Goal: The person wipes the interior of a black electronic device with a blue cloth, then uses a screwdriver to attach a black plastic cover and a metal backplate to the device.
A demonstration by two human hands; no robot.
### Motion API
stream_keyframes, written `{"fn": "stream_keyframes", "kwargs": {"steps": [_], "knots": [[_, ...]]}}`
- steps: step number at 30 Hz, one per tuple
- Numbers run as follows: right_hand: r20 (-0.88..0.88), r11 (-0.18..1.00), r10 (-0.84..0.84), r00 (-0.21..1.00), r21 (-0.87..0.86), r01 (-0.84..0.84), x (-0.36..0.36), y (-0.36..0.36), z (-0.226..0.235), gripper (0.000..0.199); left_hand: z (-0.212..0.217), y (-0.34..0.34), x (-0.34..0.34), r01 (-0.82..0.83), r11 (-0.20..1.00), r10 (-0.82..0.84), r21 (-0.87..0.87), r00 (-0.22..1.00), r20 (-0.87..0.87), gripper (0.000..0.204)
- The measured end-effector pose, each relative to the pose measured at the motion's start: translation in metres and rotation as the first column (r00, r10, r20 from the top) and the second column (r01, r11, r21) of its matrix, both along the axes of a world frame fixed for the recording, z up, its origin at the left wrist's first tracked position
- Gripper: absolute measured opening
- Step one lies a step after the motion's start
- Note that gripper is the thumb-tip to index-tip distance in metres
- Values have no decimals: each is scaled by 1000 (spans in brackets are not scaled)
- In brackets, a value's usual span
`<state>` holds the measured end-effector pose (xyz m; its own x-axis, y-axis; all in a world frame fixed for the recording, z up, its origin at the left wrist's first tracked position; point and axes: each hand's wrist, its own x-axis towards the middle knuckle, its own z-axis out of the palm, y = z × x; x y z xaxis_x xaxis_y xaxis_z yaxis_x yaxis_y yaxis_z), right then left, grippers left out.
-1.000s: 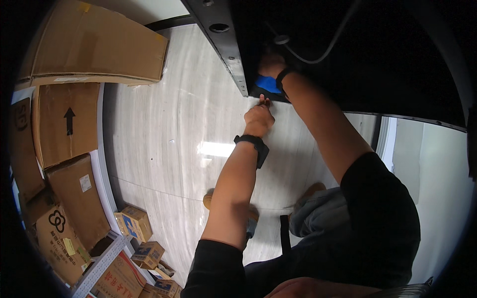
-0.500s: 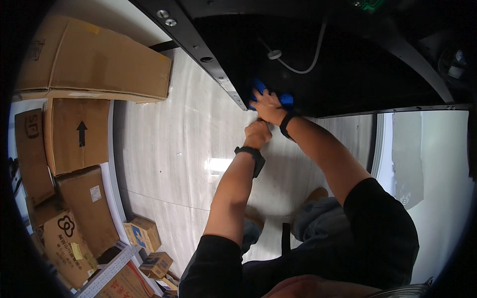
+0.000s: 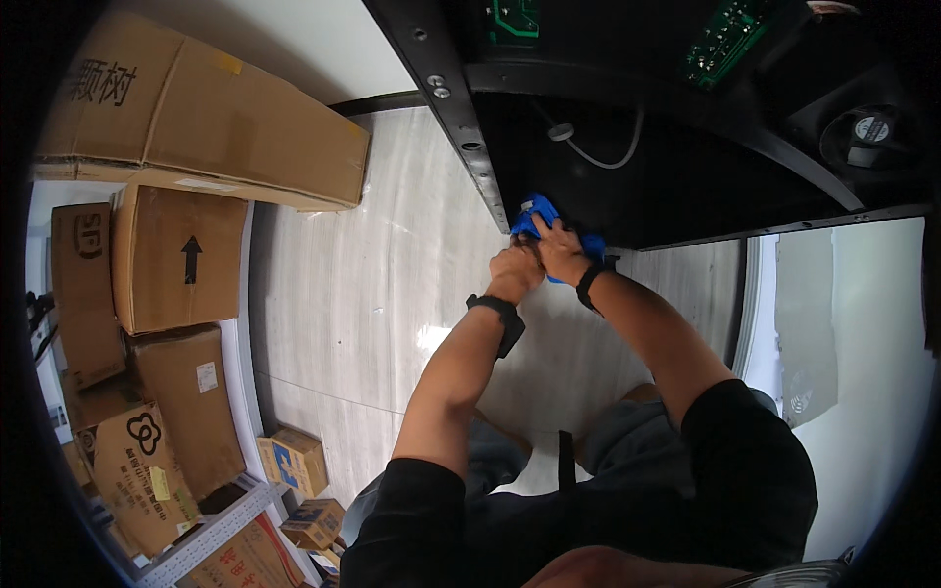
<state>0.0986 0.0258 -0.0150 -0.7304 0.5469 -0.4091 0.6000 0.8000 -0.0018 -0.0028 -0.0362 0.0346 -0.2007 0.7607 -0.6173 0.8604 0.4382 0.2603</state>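
Observation:
Both hands meet at the lower front corner of a large black cabinet [image 3: 676,196]. A bright blue, crumpled-looking item [image 3: 536,208] lies there; whether it is cloth or plastic, I cannot tell. My right hand [image 3: 562,253] grips this blue item, index finger stretched along it, with blue showing on both sides. Close against it, my left hand [image 3: 516,271] is closed in a fist at the item's near left edge. What its fingers hold is hidden. The cabinet's metal edge strip [image 3: 470,147] runs down to just beyond my hands.
Inside the cabinet are a grey cable [image 3: 618,165], a green circuit board [image 3: 725,44] and a round fan [image 3: 867,132]. Cardboard boxes [image 3: 186,260] fill the left side, some on a white shelf. Smaller boxes [image 3: 294,461] stand on the grey floor [image 3: 343,284].
My right hand has drawn back toward me with the blue item, more of which now shows. My left hand stays close beside it. The view has shifted, bringing more of the cabinet's inside into sight.

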Motion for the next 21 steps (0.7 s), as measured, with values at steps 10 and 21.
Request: {"fn": "stream_keyframes", "kwargs": {"steps": [10, 21], "knots": [[-109, 933, -320, 941, -208, 293, 15, -12, 25, 67, -23, 7, -12, 107, 994, -106, -24, 993, 45, 74], [-106, 845, -503, 858, -271, 462, 60, 14, 25, 72, -35, 38, 9, 163, 968, -174, -190, 984, -45, 75]]}}
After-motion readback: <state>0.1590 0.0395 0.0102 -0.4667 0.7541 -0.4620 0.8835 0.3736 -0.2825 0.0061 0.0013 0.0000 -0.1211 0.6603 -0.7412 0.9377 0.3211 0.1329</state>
